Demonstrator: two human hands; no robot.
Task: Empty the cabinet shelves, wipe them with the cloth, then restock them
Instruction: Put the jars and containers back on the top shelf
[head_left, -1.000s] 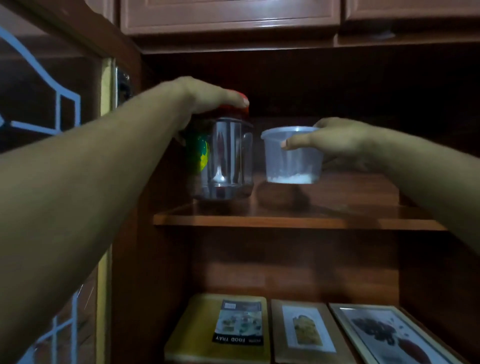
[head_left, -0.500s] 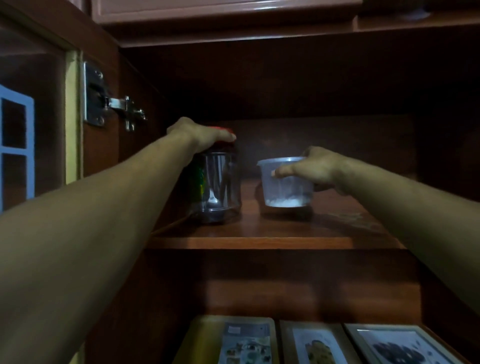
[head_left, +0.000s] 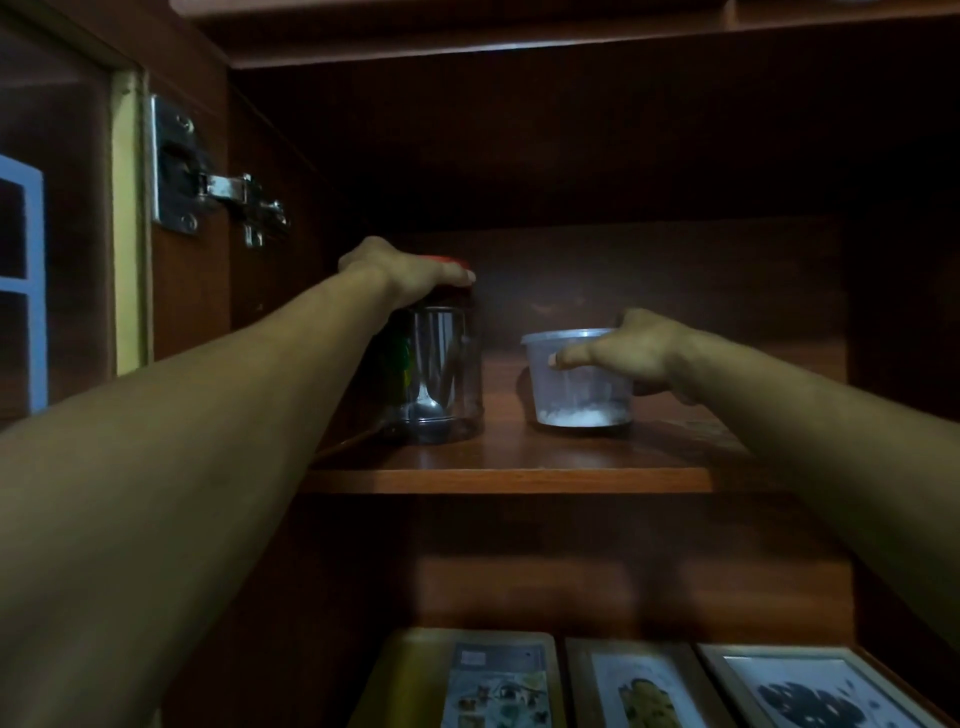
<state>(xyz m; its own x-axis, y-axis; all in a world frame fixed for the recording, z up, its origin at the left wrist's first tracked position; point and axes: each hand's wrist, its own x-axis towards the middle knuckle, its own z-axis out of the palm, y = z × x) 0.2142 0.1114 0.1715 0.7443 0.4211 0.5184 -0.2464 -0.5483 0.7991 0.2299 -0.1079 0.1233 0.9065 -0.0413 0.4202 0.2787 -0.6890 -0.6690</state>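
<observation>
At the upper shelf's left end, the red-lidded jar is gripped by its lid in the left hand. Mid-shelf, the plastic tub is clasped by the right hand. Emptying cannot be distinguished from restocking, and no cloth is visible.

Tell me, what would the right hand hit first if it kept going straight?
The right hand grips the plastic tub, so that comes first; beyond it, probably the red-lidded jar, though depth is unclear.
</observation>
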